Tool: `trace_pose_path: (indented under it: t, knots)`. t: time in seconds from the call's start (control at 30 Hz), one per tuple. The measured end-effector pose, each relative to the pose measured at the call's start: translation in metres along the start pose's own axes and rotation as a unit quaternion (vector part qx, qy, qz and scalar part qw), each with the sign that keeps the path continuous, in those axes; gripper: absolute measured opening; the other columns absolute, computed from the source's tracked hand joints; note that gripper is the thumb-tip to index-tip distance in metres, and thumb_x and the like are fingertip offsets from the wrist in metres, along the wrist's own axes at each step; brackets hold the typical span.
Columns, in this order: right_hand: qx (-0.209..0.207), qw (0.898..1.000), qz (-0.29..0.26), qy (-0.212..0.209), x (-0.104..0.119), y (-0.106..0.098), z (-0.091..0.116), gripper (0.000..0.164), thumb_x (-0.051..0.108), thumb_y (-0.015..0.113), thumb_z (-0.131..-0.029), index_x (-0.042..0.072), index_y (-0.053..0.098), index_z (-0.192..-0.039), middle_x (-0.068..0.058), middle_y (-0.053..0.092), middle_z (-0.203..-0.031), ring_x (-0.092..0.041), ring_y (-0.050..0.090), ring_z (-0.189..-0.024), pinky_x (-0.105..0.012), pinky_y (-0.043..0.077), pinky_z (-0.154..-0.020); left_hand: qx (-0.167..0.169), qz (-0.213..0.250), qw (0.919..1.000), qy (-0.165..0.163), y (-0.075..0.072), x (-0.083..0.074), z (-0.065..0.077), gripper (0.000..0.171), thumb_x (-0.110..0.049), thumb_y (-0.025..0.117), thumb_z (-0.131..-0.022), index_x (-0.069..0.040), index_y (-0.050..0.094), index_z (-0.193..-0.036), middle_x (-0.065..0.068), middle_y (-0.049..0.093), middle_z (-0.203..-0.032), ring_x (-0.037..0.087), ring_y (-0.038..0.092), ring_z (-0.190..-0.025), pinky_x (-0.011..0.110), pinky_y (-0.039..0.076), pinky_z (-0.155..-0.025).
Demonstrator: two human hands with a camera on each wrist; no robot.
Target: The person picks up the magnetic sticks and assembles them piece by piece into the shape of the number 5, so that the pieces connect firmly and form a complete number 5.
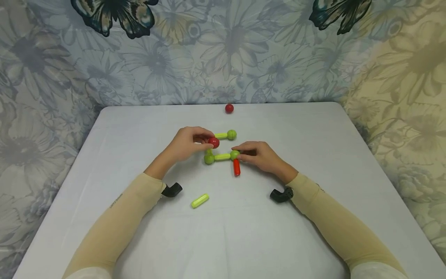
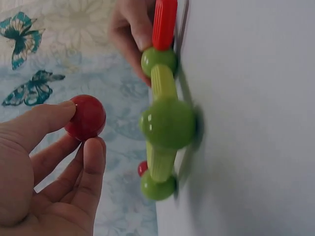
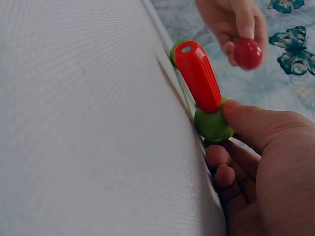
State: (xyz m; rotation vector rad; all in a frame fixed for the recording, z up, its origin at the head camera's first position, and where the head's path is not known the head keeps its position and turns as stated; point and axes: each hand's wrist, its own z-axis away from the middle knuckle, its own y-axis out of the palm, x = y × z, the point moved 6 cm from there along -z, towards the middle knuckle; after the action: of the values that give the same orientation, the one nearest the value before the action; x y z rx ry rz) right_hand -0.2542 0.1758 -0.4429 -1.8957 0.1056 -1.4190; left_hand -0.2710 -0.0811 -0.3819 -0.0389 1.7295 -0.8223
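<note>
Between thumb and fingertips, my left hand [image 1: 189,142] pinches a red ball [image 2: 86,117], held above a joined chain of green balls and yellow-green rods. My right hand [image 1: 259,155] grips the green ball [image 3: 214,123] at the chain's near right corner. From that ball a red rod [image 1: 237,167] sticks out toward me; its free end shows a small hole in the right wrist view. Another green ball [image 1: 209,158] forms the near left corner, and one more green ball [image 1: 231,134] ends the far rod. The far left corner is partly hidden behind my left hand.
A loose yellow-green rod [image 1: 200,201] lies nearer to me on the white-covered table [image 1: 223,240]. Another red ball [image 1: 229,108] sits near the table's far edge. A flowered cloth [image 1: 230,58] with butterflies hangs behind the table.
</note>
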Motion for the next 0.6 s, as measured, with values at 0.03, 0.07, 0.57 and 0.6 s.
trace_pose_path:
  t: [0.03,0.07,0.57,0.6]
  knots:
    - [-0.001,1.000,0.001,0.000,-0.001,0.000,0.000,0.034,0.021,0.081,-0.102,0.018,0.079,-0.136,0.004,0.077,-0.121,-0.016,0.068,-0.101,-0.035,0.057,-0.091,0.005,0.005,1.0000,0.005,0.004,-0.002,0.003,0.030,-0.013,0.086,-0.096,-0.005,0.078,-0.125,0.004,0.075,-0.110,0.021,0.070,-0.097,0.036,0.057,-0.094]
    - [-0.001,1.000,0.002,-0.001,-0.001,0.000,0.000,0.034,0.021,0.081,-0.102,0.017,0.079,-0.136,0.004,0.077,-0.120,-0.017,0.068,-0.100,-0.036,0.057,-0.090,0.009,0.010,0.9999,0.009,0.008,-0.005,0.006,0.030,-0.012,0.086,-0.096,-0.006,0.079,-0.124,0.004,0.075,-0.109,0.020,0.070,-0.096,0.036,0.058,-0.094]
    - [-0.004,1.000,-0.005,-0.002,-0.001,0.001,-0.001,0.034,0.019,0.081,-0.101,0.016,0.079,-0.135,0.003,0.077,-0.120,-0.018,0.068,-0.098,-0.033,0.057,-0.087,0.046,0.035,0.9975,0.039,0.040,-0.025,0.023,0.030,-0.007,0.088,-0.093,-0.005,0.080,-0.122,0.000,0.075,-0.102,0.017,0.070,-0.092,0.041,0.060,-0.089]
    - [-0.004,1.000,-0.005,-0.002,-0.002,0.001,0.000,0.034,0.018,0.081,-0.101,0.015,0.079,-0.135,0.003,0.077,-0.120,-0.018,0.068,-0.098,-0.033,0.057,-0.087,0.050,0.035,0.9974,0.038,0.042,-0.025,0.024,0.031,-0.007,0.088,-0.093,-0.006,0.080,-0.122,0.000,0.075,-0.102,0.017,0.070,-0.092,0.040,0.060,-0.089]
